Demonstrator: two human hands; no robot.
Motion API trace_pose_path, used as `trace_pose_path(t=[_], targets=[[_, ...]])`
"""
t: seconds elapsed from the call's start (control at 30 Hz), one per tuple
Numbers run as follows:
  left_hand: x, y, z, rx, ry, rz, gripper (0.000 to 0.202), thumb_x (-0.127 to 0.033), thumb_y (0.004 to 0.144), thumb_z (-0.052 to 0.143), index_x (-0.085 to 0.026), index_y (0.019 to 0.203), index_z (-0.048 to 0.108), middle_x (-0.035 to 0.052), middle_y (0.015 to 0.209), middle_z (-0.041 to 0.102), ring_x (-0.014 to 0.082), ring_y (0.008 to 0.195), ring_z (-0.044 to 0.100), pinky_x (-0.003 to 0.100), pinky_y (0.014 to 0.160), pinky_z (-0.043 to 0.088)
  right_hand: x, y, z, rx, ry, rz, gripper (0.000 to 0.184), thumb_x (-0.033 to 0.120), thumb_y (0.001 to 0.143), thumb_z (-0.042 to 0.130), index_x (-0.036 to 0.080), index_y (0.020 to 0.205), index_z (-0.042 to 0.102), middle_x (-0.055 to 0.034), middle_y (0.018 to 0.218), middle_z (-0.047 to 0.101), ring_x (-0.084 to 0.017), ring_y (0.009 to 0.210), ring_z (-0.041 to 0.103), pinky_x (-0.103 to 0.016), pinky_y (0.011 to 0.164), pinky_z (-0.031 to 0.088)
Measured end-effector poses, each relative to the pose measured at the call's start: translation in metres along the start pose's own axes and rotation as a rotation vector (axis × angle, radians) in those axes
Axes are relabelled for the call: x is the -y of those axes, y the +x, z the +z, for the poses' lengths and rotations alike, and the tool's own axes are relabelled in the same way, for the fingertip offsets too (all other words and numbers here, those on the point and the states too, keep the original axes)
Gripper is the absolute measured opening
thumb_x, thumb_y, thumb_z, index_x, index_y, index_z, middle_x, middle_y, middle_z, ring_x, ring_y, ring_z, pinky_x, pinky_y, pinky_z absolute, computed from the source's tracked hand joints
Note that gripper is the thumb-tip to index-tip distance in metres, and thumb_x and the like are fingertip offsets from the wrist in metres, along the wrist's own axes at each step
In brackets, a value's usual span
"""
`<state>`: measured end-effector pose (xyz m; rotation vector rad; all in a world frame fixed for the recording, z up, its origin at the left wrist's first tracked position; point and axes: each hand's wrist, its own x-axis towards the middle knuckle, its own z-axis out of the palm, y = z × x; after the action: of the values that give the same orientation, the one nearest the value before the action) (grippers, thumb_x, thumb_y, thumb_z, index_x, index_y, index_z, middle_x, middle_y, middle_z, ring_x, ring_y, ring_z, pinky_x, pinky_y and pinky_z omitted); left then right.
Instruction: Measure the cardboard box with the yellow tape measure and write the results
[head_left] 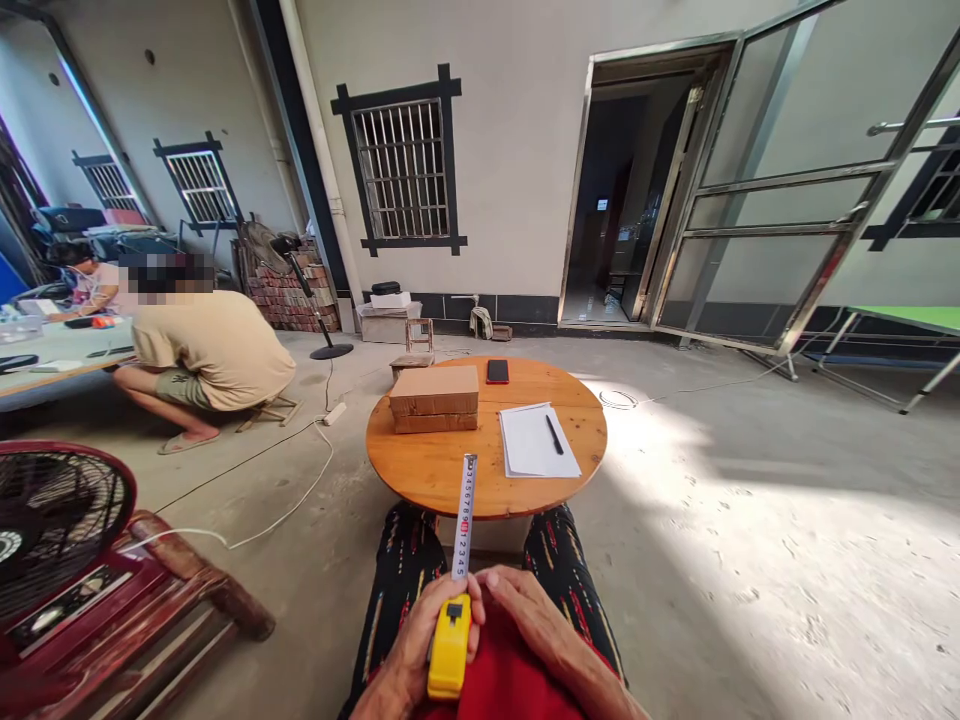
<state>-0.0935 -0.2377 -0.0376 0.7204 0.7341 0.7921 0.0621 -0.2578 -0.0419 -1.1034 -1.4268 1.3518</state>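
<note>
My left hand (427,625) is closed around a yellow tape measure (450,650) above my lap. Its silver blade (465,520) sticks out forward, the far end overlapping the near edge of a round wooden table (420,480) in view. My right hand (521,610) is beside it, fingers loosely bent and pointing at the left hand; I see nothing held in it. Whether its fingertips touch the left hand I cannot tell. On the table are brown cardboard boxes (435,400), apparently two stacked, white paper sheets (529,455) with a black pen (553,434), and a dark phone (497,372).
A red fan (67,540) stands at the left by a wooden chair (202,570). Another person (210,340) squats on a low stool at a long table (67,365); someone else sits beyond. Cables (300,510) cross the concrete floor. A small wooden chair (416,350) stands behind the round table.
</note>
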Motion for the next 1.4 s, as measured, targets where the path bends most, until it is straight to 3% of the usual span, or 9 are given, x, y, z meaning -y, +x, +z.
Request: trace_pose_path(t=[0.1, 0.27, 0.47, 1.4], targets=[[0.001, 0.001, -0.001, 0.003, -0.043, -0.029, 0.022, -0.037, 0.077, 0.057, -0.016, 0.073, 0.058, 0.001, 0.061, 0.061, 0.0116, 0.042, 0.054, 0.022, 0.041, 0.04, -0.022, -0.01, -0.019, -0.063, -0.119, 0.051, 0.051, 0.061, 0.083, 0.043, 0.015, 0.079, 0.066, -0.0007, 0.07, 0.058, -0.015, 0.069, 0.05, -0.025, 0.065, 0.039], [0.001, 0.001, -0.001, -0.007, -0.092, -0.065, 0.019, -0.033, 0.079, 0.056, -0.015, 0.073, 0.058, 0.0011, 0.06, 0.06, 0.0115, 0.042, 0.054, 0.022, 0.04, 0.04, -0.064, -0.012, -0.043, -0.113, -0.107, 0.131, 0.047, 0.06, 0.069, 0.059, 0.014, 0.073, 0.067, -0.002, 0.067, 0.06, -0.018, 0.066, 0.054, -0.028, 0.064, 0.039], [0.003, 0.005, -0.009, -0.018, -0.165, -0.097, 0.017, -0.032, 0.081, 0.054, -0.016, 0.076, 0.057, 0.001, 0.061, 0.06, 0.0104, 0.042, 0.053, 0.021, 0.041, 0.039, -0.088, -0.012, -0.055, -0.199, -0.004, 0.179, 0.046, 0.057, 0.076, 0.051, 0.016, 0.089, 0.066, -0.008, 0.091, 0.067, -0.022, 0.083, 0.062, -0.03, 0.072, 0.044], [0.009, 0.009, -0.016, 0.026, -0.208, -0.111, 0.018, -0.033, 0.081, 0.055, -0.015, 0.077, 0.058, 0.0014, 0.062, 0.061, 0.0107, 0.043, 0.054, 0.021, 0.041, 0.04, -0.086, -0.014, -0.053, -0.262, 0.109, 0.2, 0.049, 0.061, 0.071, 0.057, 0.016, 0.086, 0.065, -0.0076, 0.091, 0.066, -0.021, 0.08, 0.062, -0.031, 0.071, 0.046]])
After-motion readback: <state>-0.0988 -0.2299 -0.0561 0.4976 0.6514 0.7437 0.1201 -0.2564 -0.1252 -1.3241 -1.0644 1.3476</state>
